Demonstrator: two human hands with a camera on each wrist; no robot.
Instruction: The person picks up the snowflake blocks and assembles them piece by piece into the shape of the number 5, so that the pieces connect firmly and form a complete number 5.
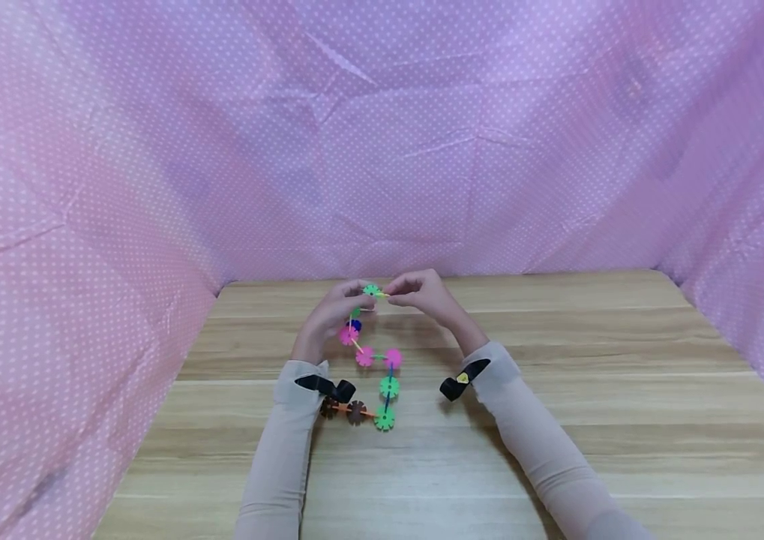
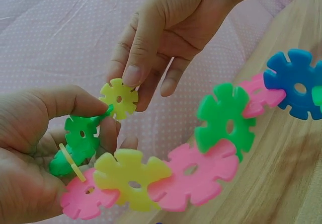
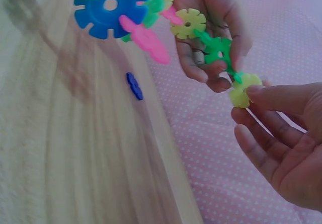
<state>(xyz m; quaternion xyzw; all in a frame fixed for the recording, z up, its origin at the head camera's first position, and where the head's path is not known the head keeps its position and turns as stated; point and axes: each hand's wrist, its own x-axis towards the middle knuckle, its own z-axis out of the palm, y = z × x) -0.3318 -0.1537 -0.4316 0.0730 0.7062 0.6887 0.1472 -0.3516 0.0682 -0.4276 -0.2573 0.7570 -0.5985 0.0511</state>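
A chain of notched plastic discs hangs from my left hand (image 1: pixel 333 311), whose thumb and fingers pinch its green discs (image 2: pixel 88 144). At the chain's upper end, my right hand (image 1: pixel 430 294) pinches a yellow disc (image 2: pixel 124 109) between thumb and fingertip. In the left wrist view this yellow disc meets the edge of a green disc held by the left hand. Further along run pink (image 2: pixel 216 176), yellow (image 2: pixel 132 171), green (image 2: pixel 214 133) and blue (image 2: pixel 287 95) discs. Lower down in the head view come green discs (image 1: pixel 384 422) and brown discs (image 1: pixel 356 417), partly hidden by the left wrist.
A loose dark blue disc (image 3: pixel 134 86) is on the wooden table (image 1: pixel 591 420), near its far edge. Pink dotted cloth (image 1: pixel 435 150) hangs behind and at both sides. Black straps (image 1: pixel 472 371) are around the wrists.
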